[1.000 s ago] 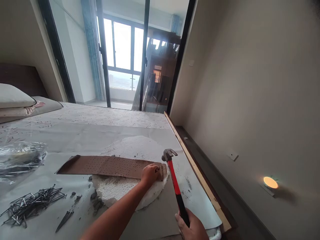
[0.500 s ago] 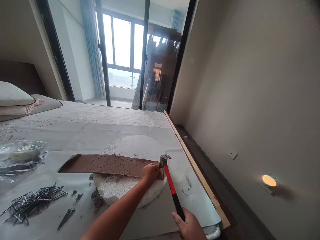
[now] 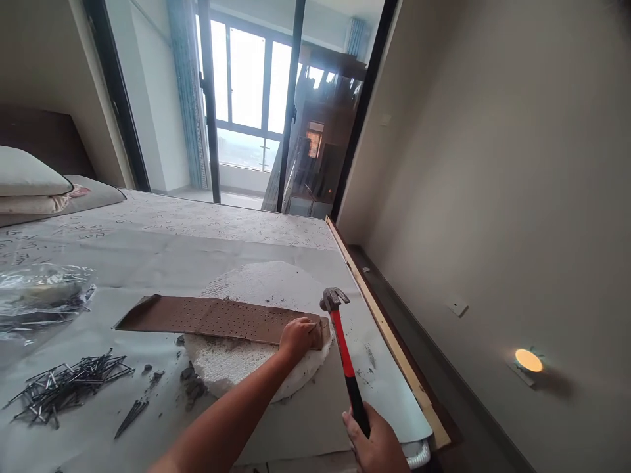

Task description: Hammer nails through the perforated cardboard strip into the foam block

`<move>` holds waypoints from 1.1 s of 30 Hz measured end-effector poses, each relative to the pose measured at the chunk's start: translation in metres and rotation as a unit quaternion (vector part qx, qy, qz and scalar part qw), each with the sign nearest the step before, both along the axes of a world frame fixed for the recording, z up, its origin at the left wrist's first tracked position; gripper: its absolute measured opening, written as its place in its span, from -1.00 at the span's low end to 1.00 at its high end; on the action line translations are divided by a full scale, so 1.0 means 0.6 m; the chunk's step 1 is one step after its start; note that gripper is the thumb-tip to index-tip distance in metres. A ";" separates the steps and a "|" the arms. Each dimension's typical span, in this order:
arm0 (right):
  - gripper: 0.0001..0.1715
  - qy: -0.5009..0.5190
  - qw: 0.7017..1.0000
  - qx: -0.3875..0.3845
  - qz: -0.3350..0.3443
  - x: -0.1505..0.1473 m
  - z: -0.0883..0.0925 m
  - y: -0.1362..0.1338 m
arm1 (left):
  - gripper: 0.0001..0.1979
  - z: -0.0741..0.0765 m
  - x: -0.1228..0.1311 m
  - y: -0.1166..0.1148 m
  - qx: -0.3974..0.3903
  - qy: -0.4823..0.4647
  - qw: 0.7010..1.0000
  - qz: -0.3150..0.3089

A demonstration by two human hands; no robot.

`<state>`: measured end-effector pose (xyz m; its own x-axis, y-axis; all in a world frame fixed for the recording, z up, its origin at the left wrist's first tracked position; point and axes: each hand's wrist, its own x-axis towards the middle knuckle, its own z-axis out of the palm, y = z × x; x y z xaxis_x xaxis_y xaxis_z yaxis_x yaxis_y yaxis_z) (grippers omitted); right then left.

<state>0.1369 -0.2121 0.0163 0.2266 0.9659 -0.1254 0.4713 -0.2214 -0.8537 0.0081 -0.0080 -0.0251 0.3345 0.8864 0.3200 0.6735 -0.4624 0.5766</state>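
Observation:
A long brown strip (image 3: 211,318) dotted with small holes lies across a white foam block (image 3: 256,358) on a paper-covered surface. My left hand (image 3: 297,337) rests closed on the strip's right end, fingers pinched together at a spot near its edge; what they pinch is too small to name. My right hand (image 3: 377,443) grips the black end of a red-handled hammer (image 3: 342,351). The hammer's steel head is raised a little above and to the right of my left hand.
A heap of dark nails (image 3: 64,387) lies at the left, with loose ones and dark crumbs beside the foam. A clear plastic bag (image 3: 42,299) sits further left. A wooden edge strip (image 3: 389,341) borders the surface on the right, then floor and wall.
The hammer head came down onto the strip's right end beside my left fingers half a second ago and has now risen again. My left hand stayed in place.

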 end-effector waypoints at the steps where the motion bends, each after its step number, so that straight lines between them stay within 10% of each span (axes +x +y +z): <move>1: -0.44 -0.002 1.000 -0.008 0.002 -0.001 0.000 0.000 | -0.69 0.001 0.000 0.000 -0.003 0.001 1.000 0.001; 14: -0.43 -0.016 0.998 -0.048 0.031 0.000 -0.012 0.004 | -0.74 0.011 -0.009 -0.001 -0.028 -0.077 0.996 0.022; 33: -0.58 0.037 0.998 -0.044 -0.014 -0.019 -0.005 0.010 | -0.77 0.017 -0.032 0.029 -0.166 -0.390 0.900 0.099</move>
